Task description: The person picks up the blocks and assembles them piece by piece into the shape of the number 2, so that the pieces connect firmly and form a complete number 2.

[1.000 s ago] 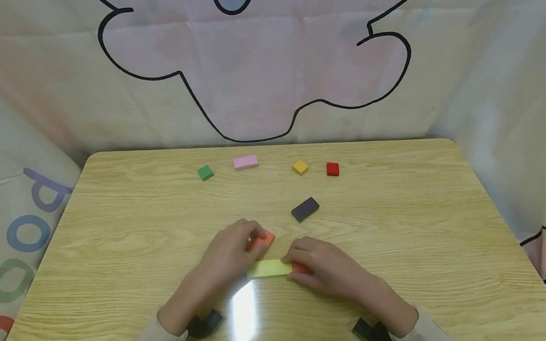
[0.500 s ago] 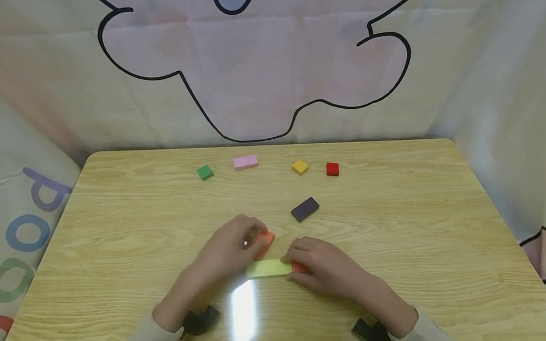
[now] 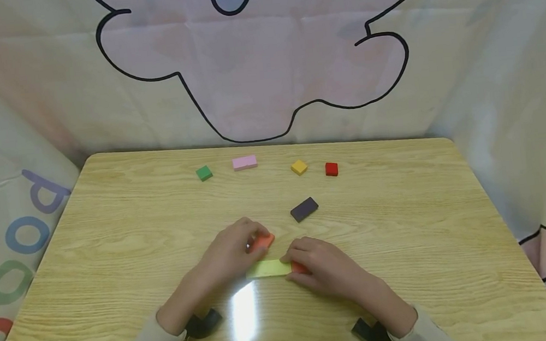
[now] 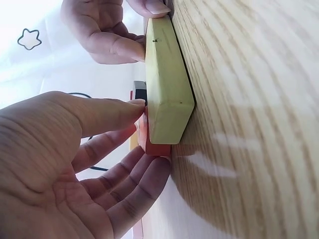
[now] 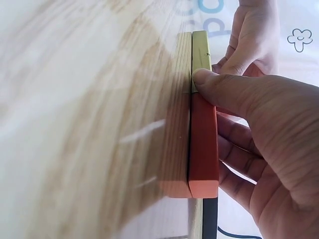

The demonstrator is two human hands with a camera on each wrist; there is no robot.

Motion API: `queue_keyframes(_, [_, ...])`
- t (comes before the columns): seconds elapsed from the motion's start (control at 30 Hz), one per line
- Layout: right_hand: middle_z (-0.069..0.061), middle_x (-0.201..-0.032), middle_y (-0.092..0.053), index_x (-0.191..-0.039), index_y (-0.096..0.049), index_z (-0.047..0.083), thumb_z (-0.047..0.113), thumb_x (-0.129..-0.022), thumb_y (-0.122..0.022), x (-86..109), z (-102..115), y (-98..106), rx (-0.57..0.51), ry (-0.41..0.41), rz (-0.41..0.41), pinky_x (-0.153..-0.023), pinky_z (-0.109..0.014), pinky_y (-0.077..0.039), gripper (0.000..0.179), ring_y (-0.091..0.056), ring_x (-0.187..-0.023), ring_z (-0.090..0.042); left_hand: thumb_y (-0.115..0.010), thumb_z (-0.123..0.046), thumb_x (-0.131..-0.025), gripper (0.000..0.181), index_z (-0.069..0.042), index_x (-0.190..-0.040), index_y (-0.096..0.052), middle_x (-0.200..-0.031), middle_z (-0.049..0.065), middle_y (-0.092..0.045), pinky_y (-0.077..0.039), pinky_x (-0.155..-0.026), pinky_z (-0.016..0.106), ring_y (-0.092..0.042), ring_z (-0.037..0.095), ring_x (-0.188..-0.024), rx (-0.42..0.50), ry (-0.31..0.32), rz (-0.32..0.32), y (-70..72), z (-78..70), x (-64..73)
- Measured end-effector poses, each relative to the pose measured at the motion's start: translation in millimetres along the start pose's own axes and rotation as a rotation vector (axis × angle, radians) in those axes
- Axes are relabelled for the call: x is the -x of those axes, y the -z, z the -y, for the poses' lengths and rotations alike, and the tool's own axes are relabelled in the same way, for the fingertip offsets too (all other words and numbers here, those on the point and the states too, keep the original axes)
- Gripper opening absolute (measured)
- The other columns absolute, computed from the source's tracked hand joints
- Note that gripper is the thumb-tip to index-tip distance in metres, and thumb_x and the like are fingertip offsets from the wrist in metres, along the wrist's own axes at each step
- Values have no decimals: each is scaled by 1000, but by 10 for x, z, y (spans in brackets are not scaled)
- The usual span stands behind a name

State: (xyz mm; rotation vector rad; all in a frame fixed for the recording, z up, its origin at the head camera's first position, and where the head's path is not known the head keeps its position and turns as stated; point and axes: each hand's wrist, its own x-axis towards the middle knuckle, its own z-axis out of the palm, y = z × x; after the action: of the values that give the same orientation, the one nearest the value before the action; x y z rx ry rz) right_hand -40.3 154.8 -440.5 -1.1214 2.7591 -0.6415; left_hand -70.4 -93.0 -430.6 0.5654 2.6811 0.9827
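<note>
A pale yellow-green block lies lengthwise in front of the person, its right end against a red-orange block. The right hand pinches these at their join; in the right wrist view its thumb presses the front seam, fingers behind. Just behind the yellow-green block, an orange block lies at a slant, pinched by the left hand. In the left wrist view, this orange block is mostly hidden by the yellow-green one, with the left thumb and fingertips about it.
A dark block lies beyond the hands. Along the back of the wooden table sit a green block, a pink block, a yellow block and a red block. Printed cloth hangs behind the table's back edge.
The left hand drew back slightly to the left, then came forward again onto the orange block, whose angle shifted a little. The right hand and its blocks stayed in place.
</note>
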Motion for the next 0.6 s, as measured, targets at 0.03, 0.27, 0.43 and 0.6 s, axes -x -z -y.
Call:
queue_keyframes(0.03, [5,-112,-72,-119,-76,16,31,-93,-83,2,0,2,0,0,1,-89,-29,-59,31,-65,-101,-8,-75,-23,-98,21,-19,-119,-75,-105,-5,-68,-52,-75,27,-59,9,-85,-3,-6,-1,1,-2,2])
queue_keyframes(0.27, [5,-111,-72,-118,-77,16,30,-92,-84,11,-7,-7,5,3,-9,-88,-27,-58,30,-65,-100,-8,-73,-29,-101,20,-21,-119,-75,-106,-6,-68,-52,-76,27,-60,9,-86,7,-9,-2,22,-19,12])
queue_keyframes(0.43, [5,-111,-72,-119,-76,16,30,-92,-84,1,3,-4,1,9,-14,-88,-27,-58,30,-65,-100,-8,-69,-38,-103,27,-22,-124,-73,-105,-7,-67,-53,-76,31,-61,11,-87,25,36,-12,76,-29,11])
queue_keyframes(0.6, [5,-111,-72,-118,-76,16,29,-92,-84,-7,8,-7,-4,14,-19,-87,-27,-58,30,-64,-99,-8,-71,-36,-102,32,-21,-131,-70,-115,-2,-70,-58,-85,37,-68,15,-99,-23,27,-23,91,-84,-124])
